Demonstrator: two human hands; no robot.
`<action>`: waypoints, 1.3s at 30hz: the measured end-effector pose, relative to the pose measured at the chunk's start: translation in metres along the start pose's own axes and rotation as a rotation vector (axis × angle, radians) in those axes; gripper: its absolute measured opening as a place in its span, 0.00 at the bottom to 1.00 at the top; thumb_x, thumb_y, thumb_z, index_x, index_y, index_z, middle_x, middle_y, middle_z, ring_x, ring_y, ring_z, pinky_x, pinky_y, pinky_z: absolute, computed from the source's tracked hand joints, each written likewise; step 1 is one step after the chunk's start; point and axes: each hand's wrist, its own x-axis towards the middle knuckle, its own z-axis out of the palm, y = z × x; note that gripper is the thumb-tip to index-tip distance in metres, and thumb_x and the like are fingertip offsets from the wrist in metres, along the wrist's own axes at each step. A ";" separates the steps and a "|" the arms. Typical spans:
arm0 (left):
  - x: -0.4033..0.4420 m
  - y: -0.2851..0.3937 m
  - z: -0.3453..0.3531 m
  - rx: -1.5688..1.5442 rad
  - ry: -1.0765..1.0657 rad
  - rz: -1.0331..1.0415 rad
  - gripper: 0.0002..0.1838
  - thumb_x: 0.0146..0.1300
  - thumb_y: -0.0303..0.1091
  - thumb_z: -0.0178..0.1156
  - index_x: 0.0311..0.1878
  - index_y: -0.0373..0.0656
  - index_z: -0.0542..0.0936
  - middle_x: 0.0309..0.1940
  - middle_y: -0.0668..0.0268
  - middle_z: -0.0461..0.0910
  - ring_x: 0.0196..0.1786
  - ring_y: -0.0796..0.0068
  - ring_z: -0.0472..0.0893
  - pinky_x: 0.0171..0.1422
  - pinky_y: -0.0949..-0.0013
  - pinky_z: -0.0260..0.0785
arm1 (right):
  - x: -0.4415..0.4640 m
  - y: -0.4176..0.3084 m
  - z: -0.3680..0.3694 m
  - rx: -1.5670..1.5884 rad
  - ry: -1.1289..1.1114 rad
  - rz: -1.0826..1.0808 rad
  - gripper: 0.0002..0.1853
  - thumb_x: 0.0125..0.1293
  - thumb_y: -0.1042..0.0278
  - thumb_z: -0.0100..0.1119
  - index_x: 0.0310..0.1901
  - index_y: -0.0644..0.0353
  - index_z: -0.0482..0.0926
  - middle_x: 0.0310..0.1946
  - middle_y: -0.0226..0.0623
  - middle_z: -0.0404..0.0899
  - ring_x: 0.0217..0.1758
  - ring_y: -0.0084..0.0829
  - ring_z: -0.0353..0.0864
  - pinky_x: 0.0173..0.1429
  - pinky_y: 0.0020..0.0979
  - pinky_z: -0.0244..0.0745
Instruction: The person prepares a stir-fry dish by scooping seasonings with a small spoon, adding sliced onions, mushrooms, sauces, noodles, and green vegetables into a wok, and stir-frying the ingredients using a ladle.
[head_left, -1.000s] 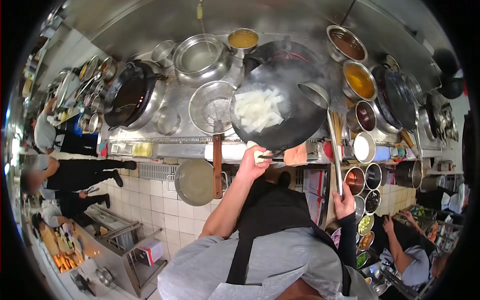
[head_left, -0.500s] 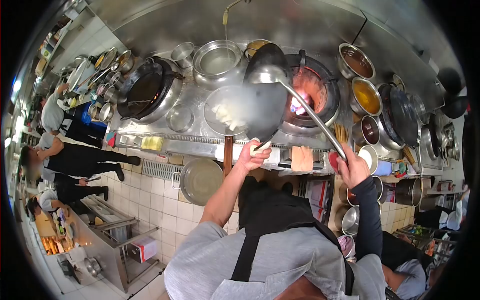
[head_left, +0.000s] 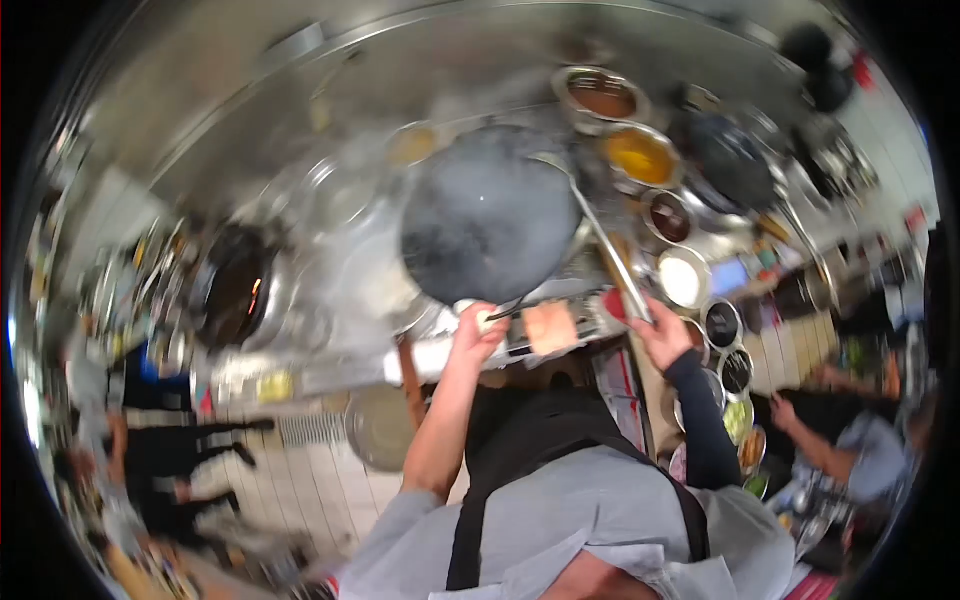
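Note:
My left hand (head_left: 480,332) is closed on the handle of a black wok, with a pale cloth in the grip. The steaming wok (head_left: 485,225) sits level over the stove, and no white pieces can be made out in it. My right hand (head_left: 662,332) grips the long metal handle of a ladle (head_left: 612,252), whose head is blurred at the wok's upper right. Left of the wok, a strainer with a wooden handle (head_left: 411,380) holds a blurred pale mass (head_left: 385,290).
Bowls of brown sauce (head_left: 603,97), yellow liquid (head_left: 640,156) and white contents (head_left: 683,278) stand right of the wok. An orange cloth (head_left: 550,328) lies on the stove's front edge. A second wok (head_left: 238,285) is at left. Co-workers (head_left: 835,440) stand on both sides.
The wok has gone from tipped over the strainer to level over the burner, hiding the flame. The ladle head has moved right, off the tipped wok. The whole view has turned and blurred.

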 end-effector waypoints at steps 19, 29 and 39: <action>0.123 -0.004 0.045 0.248 0.250 0.247 0.07 0.60 0.32 0.58 0.34 0.43 0.70 0.24 0.60 0.75 0.21 0.69 0.74 0.14 0.78 0.56 | 0.119 0.134 -0.091 1.064 0.098 0.873 0.05 0.73 0.70 0.58 0.42 0.56 0.72 0.24 0.24 0.70 0.17 0.14 0.62 0.17 0.21 0.55; 0.141 -0.013 0.041 0.258 0.263 0.379 0.06 0.62 0.32 0.57 0.33 0.46 0.70 0.21 0.65 0.73 0.19 0.70 0.75 0.14 0.76 0.56 | 0.076 0.142 -0.097 1.295 0.173 0.845 0.05 0.76 0.63 0.57 0.46 0.51 0.73 0.24 0.21 0.67 0.17 0.13 0.60 0.17 0.19 0.50; 0.078 -0.014 0.036 0.326 0.138 0.146 0.21 0.72 0.54 0.58 0.43 0.43 0.76 0.31 0.61 0.81 0.30 0.68 0.82 0.27 0.72 0.75 | 0.052 0.061 -0.014 1.861 -0.106 0.804 0.13 0.79 0.64 0.52 0.56 0.64 0.71 0.24 0.20 0.63 0.18 0.10 0.59 0.15 0.16 0.53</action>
